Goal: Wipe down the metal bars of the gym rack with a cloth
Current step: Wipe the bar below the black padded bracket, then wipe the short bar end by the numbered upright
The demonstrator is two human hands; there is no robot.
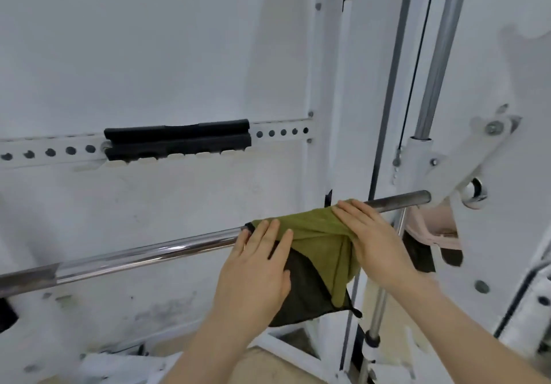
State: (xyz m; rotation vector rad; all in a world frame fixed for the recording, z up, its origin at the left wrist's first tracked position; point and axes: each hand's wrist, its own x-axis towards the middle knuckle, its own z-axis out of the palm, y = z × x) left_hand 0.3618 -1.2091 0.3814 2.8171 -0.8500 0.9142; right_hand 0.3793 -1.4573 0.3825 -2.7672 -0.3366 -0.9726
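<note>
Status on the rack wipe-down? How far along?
Done: unclear; horizontal bar shines left of the green cloth, but that's no proof of wiping. In hand: left hand and right hand press the cloth over that bar. Left: likely its right end and the vertical rod.

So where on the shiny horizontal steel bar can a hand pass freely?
Long bare stretch of the shiny horizontal steel bar between its dull grey left section and the left hand. Crowded rightward: olive-green cloth, right hand, white pivot bracket; only a short stub is bare.
</note>
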